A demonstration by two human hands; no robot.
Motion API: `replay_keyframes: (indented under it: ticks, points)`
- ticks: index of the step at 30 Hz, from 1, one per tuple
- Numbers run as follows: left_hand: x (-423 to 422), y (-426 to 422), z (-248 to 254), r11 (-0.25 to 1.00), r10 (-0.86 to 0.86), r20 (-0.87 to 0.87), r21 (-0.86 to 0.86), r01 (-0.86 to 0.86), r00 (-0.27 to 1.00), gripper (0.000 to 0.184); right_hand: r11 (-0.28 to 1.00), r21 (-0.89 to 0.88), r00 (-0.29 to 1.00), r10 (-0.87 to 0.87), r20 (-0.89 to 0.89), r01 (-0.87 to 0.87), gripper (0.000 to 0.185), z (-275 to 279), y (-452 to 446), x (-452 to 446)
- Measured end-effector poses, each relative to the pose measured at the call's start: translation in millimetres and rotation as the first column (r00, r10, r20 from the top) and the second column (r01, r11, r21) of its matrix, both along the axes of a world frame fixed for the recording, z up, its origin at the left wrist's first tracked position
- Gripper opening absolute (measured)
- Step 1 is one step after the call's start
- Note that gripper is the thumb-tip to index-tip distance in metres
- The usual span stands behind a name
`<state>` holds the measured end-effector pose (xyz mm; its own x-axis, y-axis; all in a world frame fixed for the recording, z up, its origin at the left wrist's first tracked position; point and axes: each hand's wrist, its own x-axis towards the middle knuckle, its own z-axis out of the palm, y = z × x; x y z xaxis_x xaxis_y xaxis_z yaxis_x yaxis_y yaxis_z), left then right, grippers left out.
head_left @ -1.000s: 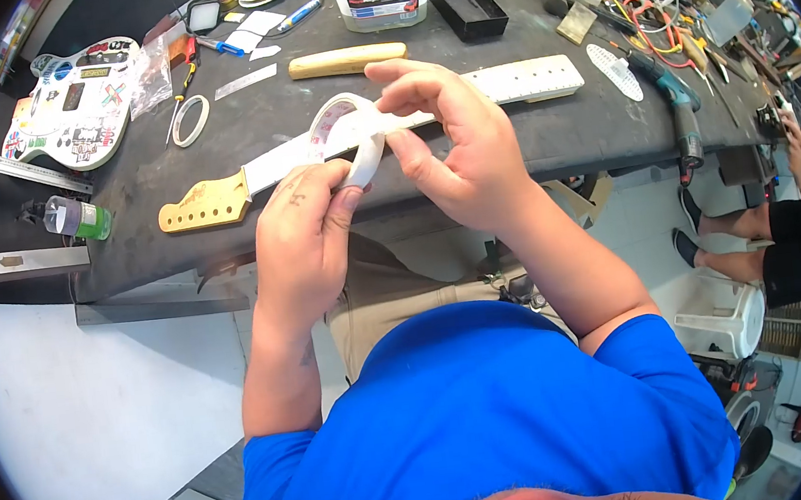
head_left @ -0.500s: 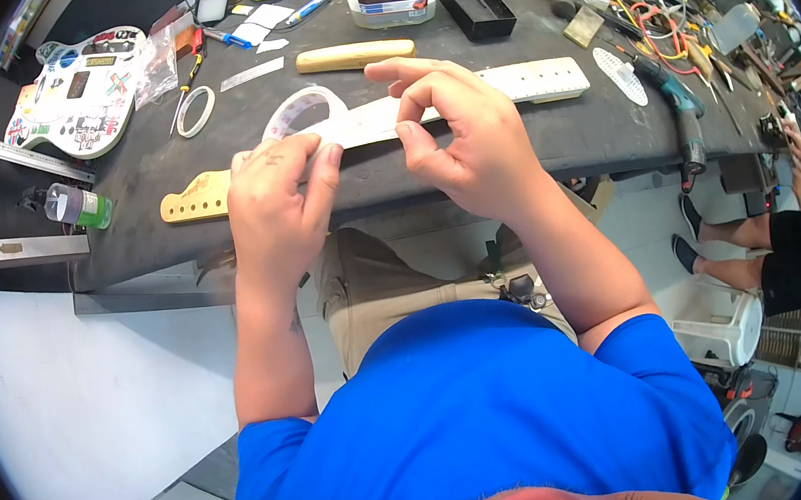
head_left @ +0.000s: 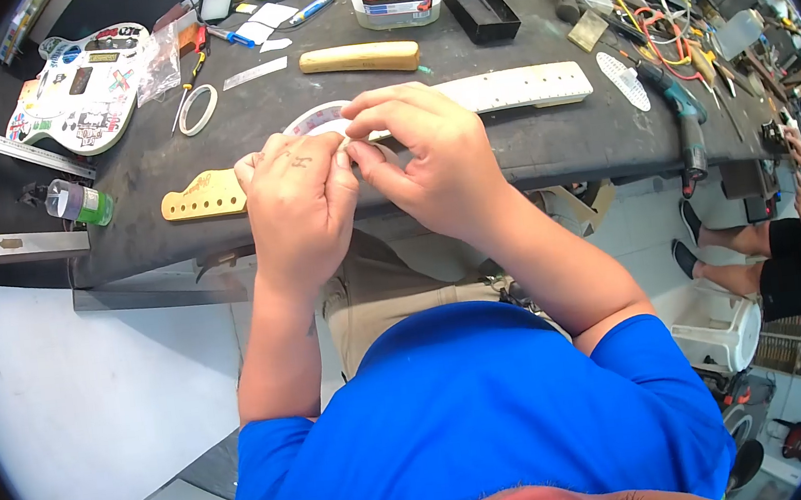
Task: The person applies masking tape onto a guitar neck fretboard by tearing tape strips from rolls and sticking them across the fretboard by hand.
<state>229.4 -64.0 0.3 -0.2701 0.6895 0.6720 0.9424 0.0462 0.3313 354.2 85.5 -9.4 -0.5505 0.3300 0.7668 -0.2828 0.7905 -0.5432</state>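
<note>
A guitar neck [head_left: 525, 87] lies across the bench below my hands, its headstock [head_left: 204, 194] to the left. White tape covers its dotted fingerboard side. My left hand [head_left: 296, 202] is closed on a roll of masking tape [head_left: 313, 118], held over the middle of the neck; the fingers hide part of the roll. Close against the left thumb, my right hand [head_left: 429, 149] pinches what looks like the loose tape end, mostly covered by the fingertips.
Behind the neck lie a wooden handle-like block [head_left: 359, 58], a steel ruler [head_left: 255, 73] and another tape roll [head_left: 198, 110]. A stickered guitar body [head_left: 81, 93] is at left. A plastic tub [head_left: 394, 7], black tray [head_left: 481, 12] and heat gun [head_left: 687, 122] also stand around. Another person [head_left: 795, 238] is at right.
My right hand has moved left and down to meet the left hand, and its fingers have closed into a pinch. The left hand has shifted slightly right with the tape roll.
</note>
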Motion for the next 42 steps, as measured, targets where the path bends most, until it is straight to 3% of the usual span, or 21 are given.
replay_keyframes:
  ticks: [4,7,10,12,14,15,16,18,19,20,21,22,25,28,30,31,32,33,35,36,42]
  points:
    - [5.6,-1.8,-1.1,0.999,0.037,0.059,-0.026,-0.036,0.998,0.020,0.994,0.085,0.995,-0.058,-0.078,0.065,0.017,-7.1,-6.2,-5.9]
    - [13.5,2.1,-1.0,0.994,-0.073,0.440,0.101,0.031,0.895,0.015,0.954,0.278,0.985,-0.071,-0.155,0.112,0.019,-10.0,-2.2,-13.7]
    - [17.9,9.6,-5.4,0.984,-0.087,0.742,0.170,-0.060,0.665,0.017,0.938,0.327,0.975,-0.045,-0.218,0.117,0.023,-13.8,-4.0,-12.7]
    - [-18.3,16.7,-12.0,0.983,0.075,0.609,0.089,-0.163,0.790,0.022,0.995,0.100,0.968,0.049,-0.246,-0.025,0.021,-11.6,-4.6,-2.7]
    - [-70.6,26.3,-29.3,0.958,0.287,0.163,-0.051,-0.283,0.944,0.024,0.959,-0.252,0.966,0.068,-0.251,-0.133,0.017,-10.9,-5.0,-0.1]
    - [-87.6,26.7,-43.5,0.930,0.355,-0.012,-0.099,-0.355,0.935,0.023,0.805,-0.527,0.959,0.179,-0.220,-0.271,0.011,-11.2,0.0,4.5]
    - [-93.8,27.9,-45.2,0.894,0.400,-0.192,-0.132,-0.427,0.896,0.022,0.590,-0.735,0.942,0.224,-0.250,-0.335,0.019,-10.0,4.1,4.6]
    - [-92.7,29.8,-39.9,0.949,0.299,-0.008,-0.101,-0.298,0.954,0.021,0.257,-0.831,0.856,0.314,-0.410,-0.493,0.034,-25.5,19.6,6.5]
    - [-85.8,31.2,-30.7,0.971,0.233,0.081,-0.078,-0.227,0.969,0.020,0.209,-0.838,0.845,0.319,-0.428,-0.504,0.037,-26.0,21.8,5.2]
    - [-72.4,33.6,-23.3,0.999,0.047,0.377,-0.020,-0.043,0.925,0.015,0.155,-0.847,0.836,0.325,-0.442,-0.509,0.040,-27.3,20.2,5.2]
    - [-59.6,37.2,-20.4,0.988,-0.156,0.607,0.083,0.133,0.779,0.014,0.093,-0.857,0.828,0.331,-0.453,-0.506,0.043,-29.2,17.3,5.8]
    - [-49.5,40.2,-19.7,0.937,-0.339,0.769,0.226,0.266,0.542,0.014,0.097,-0.854,0.825,0.335,-0.456,-0.512,0.043,-30.5,15.3,4.6]
    - [-34.8,46.9,-18.6,0.911,-0.384,0.789,0.237,0.338,0.480,0.016,0.110,-0.843,0.811,0.363,-0.458,-0.526,0.045,-31.3,12.1,-1.5]
    - [-34.5,49.4,-16.5,0.911,-0.388,0.802,0.259,0.322,0.454,0.014,0.167,-0.849,0.827,0.379,-0.414,-0.502,0.043,-30.6,12.2,-3.4]
    - [-44.7,49.7,-14.7,0.943,-0.303,0.752,0.148,0.298,0.586,0.011,0.254,-0.857,0.867,0.359,-0.346,-0.448,0.040,-33.5,13.7,-4.2]
    - [-52.2,50.2,-14.5,0.956,-0.259,0.718,0.094,0.278,0.646,0.010,0.477,-0.833,0.946,0.286,-0.154,-0.280,0.037,-36.4,13.8,-5.1]
    - [-60.2,52.7,-15.0,0.970,-0.201,0.739,0.058,0.237,0.643,0.011,0.663,-0.743,0.985,0.169,0.029,-0.091,0.037,-39.2,12.4,-6.0]
    - [-77.3,56.6,-20.2,0.962,-0.170,0.754,-0.012,0.272,0.634,0.012,0.874,-0.479,0.995,-0.050,0.087,0.086,0.042,-31.0,9.1,-6.5]
    - [-97.3,61.5,-23.4,0.933,-0.096,0.769,-0.152,0.327,0.633,0.015,0.986,-0.049,0.975,-0.150,0.162,0.160,0.046,-39.0,10.4,-9.7]
    - [-102.0,63.5,-20.0,0.912,-0.056,0.765,-0.222,0.344,0.642,0.016,0.967,0.180,0.962,-0.211,0.176,0.179,0.048,-43.7,12.2,-13.0]
    - [-112.2,72.3,-31.2,0.892,0.042,0.657,-0.364,0.268,0.752,0.025,0.951,0.230,0.965,-0.237,0.115,0.207,0.027,-59.2,7.3,-32.9]
